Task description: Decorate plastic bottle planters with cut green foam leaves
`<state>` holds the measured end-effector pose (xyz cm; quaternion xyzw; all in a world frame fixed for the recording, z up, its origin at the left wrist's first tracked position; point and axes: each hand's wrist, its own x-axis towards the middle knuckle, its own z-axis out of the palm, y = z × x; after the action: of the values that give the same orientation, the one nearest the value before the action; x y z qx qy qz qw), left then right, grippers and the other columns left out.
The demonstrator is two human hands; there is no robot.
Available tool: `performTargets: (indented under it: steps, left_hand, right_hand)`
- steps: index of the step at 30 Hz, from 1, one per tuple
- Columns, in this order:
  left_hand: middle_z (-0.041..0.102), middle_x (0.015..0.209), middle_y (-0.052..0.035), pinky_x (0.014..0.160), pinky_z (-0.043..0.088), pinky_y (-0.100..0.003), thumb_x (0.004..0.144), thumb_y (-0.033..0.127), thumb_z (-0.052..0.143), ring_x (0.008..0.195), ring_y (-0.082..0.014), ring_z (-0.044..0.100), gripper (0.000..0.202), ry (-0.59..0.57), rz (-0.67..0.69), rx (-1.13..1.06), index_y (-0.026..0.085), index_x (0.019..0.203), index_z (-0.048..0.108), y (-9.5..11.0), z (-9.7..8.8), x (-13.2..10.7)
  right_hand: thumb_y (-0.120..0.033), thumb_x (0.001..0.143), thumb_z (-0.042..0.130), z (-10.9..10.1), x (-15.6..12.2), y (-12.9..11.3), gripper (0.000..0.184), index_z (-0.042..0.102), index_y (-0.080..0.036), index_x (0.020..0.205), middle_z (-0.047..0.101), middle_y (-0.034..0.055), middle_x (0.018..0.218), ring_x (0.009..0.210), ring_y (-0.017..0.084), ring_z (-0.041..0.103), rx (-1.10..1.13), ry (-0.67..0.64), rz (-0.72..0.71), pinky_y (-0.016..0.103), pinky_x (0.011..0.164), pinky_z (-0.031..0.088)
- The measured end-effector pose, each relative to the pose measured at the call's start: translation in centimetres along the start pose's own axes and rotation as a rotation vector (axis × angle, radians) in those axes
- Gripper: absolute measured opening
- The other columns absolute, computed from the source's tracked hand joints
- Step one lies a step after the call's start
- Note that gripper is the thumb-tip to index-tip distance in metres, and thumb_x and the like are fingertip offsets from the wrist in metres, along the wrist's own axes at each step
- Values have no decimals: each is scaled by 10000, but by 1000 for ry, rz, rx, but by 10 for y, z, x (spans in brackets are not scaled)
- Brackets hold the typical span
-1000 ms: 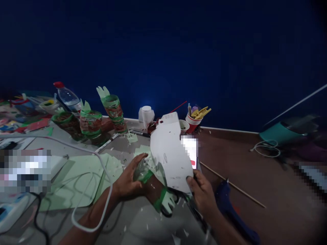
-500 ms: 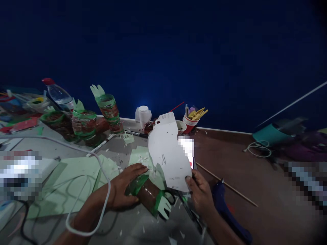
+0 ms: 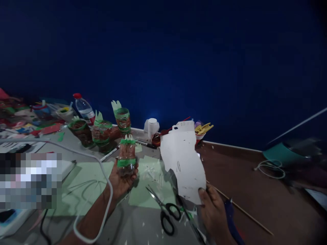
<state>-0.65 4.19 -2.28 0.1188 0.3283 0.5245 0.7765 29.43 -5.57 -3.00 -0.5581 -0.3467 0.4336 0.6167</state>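
Note:
My left hand (image 3: pixel 120 182) is closed around the base of a small clear bottle (image 3: pixel 126 156) that stands upright in the air, with green tape bands and a green paper cutout on top. My right hand (image 3: pixel 213 209) pinches the lower corner of a white cut paper sheet (image 3: pixel 184 160) and holds it up above the table. Black-handled scissors (image 3: pixel 165 209) lie open on the table between my two hands. Pale green paper sheets (image 3: pixel 87 180) lie under and beside my left hand.
Several similar green-taped bottles (image 3: pixel 102 134) and a water bottle (image 3: pixel 84 109) stand at the back left. A red cup (image 3: pixel 200 134) with yellow tools, a white roll (image 3: pixel 152 126), a blue glue gun (image 3: pixel 231 217), a thin stick (image 3: pixel 242 211) and a white cable (image 3: pixel 99 160) are around.
My left hand lifted the taped bottle from lying on the table to upright in the air, uncovering the scissors. The right hand kept the white sheet and moved slightly right.

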Motion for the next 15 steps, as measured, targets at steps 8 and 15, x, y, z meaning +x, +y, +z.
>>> performTargets:
  steps: [8,15]
  left_hand:
    - [675,802,-129,494,482,-249,885,352,416,581,-145,581,354,-123,22,-129,94,897,658,1,-4,-2]
    - [669,770,-129,476,468,-248,888,339,402,553,-142,561,343,-113,54,-127,103,877,651,1,0,-2]
  right_hand:
    - [-413,785,630,-15,8,-2,243,615,-208,915,658,26,723,616,186,604,-9,156,-110,274,525,494]
    - [-330,776,643,-12,20,-25,192,572,-227,922,690,36,934,839,215,644,209,335,-287,397,736,519]
